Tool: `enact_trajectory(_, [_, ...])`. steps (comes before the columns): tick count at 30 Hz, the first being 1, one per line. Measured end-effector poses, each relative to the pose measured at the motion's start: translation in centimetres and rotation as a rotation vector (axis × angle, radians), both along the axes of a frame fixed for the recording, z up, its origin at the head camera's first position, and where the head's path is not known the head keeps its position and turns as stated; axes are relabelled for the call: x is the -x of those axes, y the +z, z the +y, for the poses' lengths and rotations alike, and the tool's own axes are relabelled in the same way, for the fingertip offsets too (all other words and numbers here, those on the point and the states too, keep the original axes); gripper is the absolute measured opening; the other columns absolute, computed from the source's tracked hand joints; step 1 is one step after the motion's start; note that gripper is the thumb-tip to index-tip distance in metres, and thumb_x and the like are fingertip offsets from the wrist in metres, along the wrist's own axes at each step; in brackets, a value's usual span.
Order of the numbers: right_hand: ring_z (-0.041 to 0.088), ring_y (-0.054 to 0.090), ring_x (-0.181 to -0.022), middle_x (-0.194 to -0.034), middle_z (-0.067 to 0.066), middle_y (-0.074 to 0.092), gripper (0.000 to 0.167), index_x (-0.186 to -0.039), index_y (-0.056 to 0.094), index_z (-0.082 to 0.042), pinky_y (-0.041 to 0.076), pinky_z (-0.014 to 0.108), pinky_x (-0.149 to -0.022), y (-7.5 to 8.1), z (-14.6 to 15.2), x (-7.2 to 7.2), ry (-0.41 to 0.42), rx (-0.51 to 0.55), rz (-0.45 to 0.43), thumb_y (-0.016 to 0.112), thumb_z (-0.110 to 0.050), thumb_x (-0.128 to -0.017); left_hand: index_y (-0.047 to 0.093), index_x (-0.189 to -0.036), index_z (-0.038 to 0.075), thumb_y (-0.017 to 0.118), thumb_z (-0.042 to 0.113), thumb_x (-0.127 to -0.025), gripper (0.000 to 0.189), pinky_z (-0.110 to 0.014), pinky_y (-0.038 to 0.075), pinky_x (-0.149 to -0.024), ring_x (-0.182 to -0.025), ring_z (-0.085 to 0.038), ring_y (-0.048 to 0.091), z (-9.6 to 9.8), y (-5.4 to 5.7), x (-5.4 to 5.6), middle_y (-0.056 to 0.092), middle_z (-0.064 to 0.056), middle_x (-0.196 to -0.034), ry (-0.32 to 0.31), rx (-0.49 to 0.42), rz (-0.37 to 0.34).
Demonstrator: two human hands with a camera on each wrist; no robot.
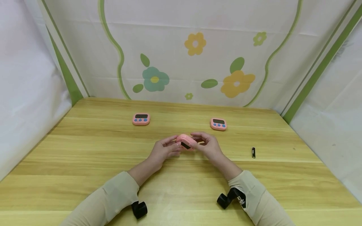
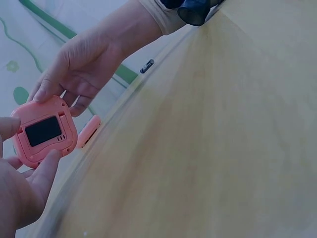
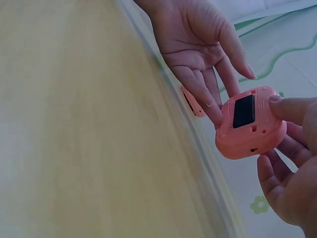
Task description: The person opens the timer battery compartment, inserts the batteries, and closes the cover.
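Note:
A pink digital timer (image 1: pixel 185 142) is held between both hands above the table. Its back, with a black rectangular panel, faces the wrist cameras. My left hand (image 1: pixel 165 151) has thumb and finger at the timer's left edge. On the other side my right hand (image 1: pixel 208 146) pinches the timer, its thumb lying on the back (image 3: pixel 292 110) and the other fingers beneath.
Two more pink timers with blue buttons lie face up farther back, one at left (image 1: pixel 141 119) and one at right (image 1: pixel 218 124). A black battery (image 1: pixel 253 153) lies right of my right hand on the wooden table (image 1: pixel 181 194). Fabric walls (image 1: pixel 175 18) stand around the table.

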State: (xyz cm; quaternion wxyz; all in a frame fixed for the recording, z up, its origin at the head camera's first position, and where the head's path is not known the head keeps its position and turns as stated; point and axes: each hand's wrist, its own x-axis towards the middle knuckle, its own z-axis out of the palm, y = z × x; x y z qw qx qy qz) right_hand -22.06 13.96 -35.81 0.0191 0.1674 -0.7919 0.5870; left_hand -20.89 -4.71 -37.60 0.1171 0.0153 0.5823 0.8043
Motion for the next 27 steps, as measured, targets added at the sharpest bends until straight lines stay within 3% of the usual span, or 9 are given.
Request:
enact_trajectory(6, [0.022,0.054,-0.086,-0.094,0.012,0.061,0.037,-0.109,0.056,0.004,0.047,0.029,-0.069,0.2,-0.5,-0.5,0.058,-0.005,0.043,0.066,-0.003,-0.074,0.041,-0.124,-0.006,0.06,0.001,-0.079,0.05,-0.034,0.047,-0.076,-0.092,-0.031,0.055,0.1,0.2,-0.3,0.051,-0.022,-0.109,-0.005,-0.042,0.013])
enact_trajectory(15, [0.032,0.05,-0.092,-0.099,0.02,0.058,0.035,-0.108,0.055,0.007,0.04,0.044,-0.08,2.1,-1.5,-2.1,0.123,-0.039,0.077,0.063,0.003,-0.075,0.038,-0.126,-0.007,0.059,-0.005,-0.078,0.052,-0.028,0.046,-0.078,-0.097,-0.024,0.052,0.0,0.4,-0.5,0.045,-0.022,-0.117,-0.009,0.006,0.002])
enact_trajectory(20, [0.03,0.046,-0.099,-0.108,0.018,0.054,0.04,-0.111,0.054,0.006,0.04,0.043,-0.081,0.8,-1.0,-1.1,0.106,-0.041,0.082,0.066,0.001,-0.073,0.038,-0.127,-0.005,0.059,-0.007,-0.077,0.054,-0.026,0.045,-0.079,-0.104,-0.023,0.047,0.1,0.6,-0.5,0.042,-0.019,-0.123,0.003,0.03,0.007])
enact_trajectory(22, [0.028,0.044,-0.101,-0.112,0.016,0.051,0.045,-0.114,0.053,0.003,0.041,0.041,-0.082,0.1,-0.8,-0.6,0.102,-0.048,0.061,0.068,-0.001,-0.072,0.037,-0.128,-0.004,0.059,-0.007,-0.077,0.056,-0.026,0.045,-0.079,-0.107,-0.024,0.045,0.1,0.6,-0.5,0.04,-0.019,-0.125,0.002,0.028,0.022])
enact_trajectory(27, [0.026,0.042,-0.107,-0.124,0.017,0.041,0.06,-0.126,0.042,-0.001,0.042,0.033,-0.085,-0.3,-0.2,-0.2,0.138,-0.005,-0.1,0.069,-0.005,-0.072,0.036,-0.128,-0.003,0.061,-0.007,-0.075,0.059,-0.026,0.043,-0.082,-0.112,-0.024,0.041,0.1,0.5,-0.5,0.037,-0.017,-0.128,-0.02,0.04,0.084])
